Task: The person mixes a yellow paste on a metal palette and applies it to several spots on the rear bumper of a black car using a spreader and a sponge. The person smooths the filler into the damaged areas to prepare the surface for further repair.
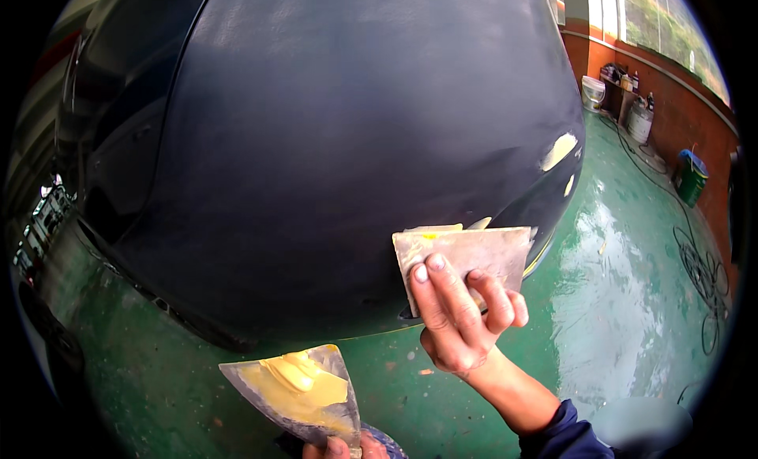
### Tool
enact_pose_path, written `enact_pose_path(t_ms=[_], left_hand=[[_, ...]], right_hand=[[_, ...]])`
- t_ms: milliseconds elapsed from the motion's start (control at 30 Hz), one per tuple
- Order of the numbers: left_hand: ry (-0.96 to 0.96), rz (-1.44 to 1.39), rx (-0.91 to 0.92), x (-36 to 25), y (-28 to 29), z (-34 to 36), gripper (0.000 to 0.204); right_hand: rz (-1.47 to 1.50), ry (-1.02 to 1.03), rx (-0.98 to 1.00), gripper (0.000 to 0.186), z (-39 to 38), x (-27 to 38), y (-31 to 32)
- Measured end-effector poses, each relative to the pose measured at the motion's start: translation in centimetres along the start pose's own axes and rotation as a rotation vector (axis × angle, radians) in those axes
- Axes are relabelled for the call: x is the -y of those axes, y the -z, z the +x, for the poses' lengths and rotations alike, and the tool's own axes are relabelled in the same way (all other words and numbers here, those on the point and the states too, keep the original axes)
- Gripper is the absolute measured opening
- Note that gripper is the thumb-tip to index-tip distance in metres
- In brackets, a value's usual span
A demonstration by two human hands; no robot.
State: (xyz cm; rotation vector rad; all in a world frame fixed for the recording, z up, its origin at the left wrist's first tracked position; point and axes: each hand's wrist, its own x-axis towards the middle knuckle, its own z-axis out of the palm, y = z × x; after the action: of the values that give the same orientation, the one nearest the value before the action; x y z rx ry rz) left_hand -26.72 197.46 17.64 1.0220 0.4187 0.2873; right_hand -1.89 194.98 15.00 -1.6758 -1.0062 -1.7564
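A dark car body panel (pixel 339 127) fills the middle of the head view. My right hand (pixel 462 325) grips a flat, pale rectangular filler spreader (pixel 493 253), fingers pressed on its near face. The spreader's upper edge lies at the panel's lower right, where pale yellow filler (pixel 479 223) shows just beyond it. Another yellow patch (pixel 559 152) sits farther up the right side. Low in the view, my left hand (pixel 339 449) is closed round the handle of a wide putty knife (pixel 272 400). A mound of yellow filler (pixel 296 372) rests on its blade.
Green floor (pixel 505 396) surrounds the car, with a glossy reflection at right. Along the orange wall (pixel 687 103) stand a white bucket (pixel 593 92), a grey canister (pixel 639 122) and a green bin (pixel 691 184). A dark coiled hose (pixel 701 273) lies nearby.
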Motion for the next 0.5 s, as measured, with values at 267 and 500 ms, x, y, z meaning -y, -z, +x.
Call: enact_pose_path(t_ms=[267, 500], left_hand=[[-0.017, -0.017, -0.013, -0.2, -0.3, -0.1, 0.063], [0.017, -0.017, -0.069, 0.2, 0.0, -0.1, 0.061]], right_hand=[[0.045, -0.007, -0.013, 0.033, 0.5, -0.8, 1.2], [0.045, -0.026, 0.064, 0.033, 0.4, 0.2, 1.1]])
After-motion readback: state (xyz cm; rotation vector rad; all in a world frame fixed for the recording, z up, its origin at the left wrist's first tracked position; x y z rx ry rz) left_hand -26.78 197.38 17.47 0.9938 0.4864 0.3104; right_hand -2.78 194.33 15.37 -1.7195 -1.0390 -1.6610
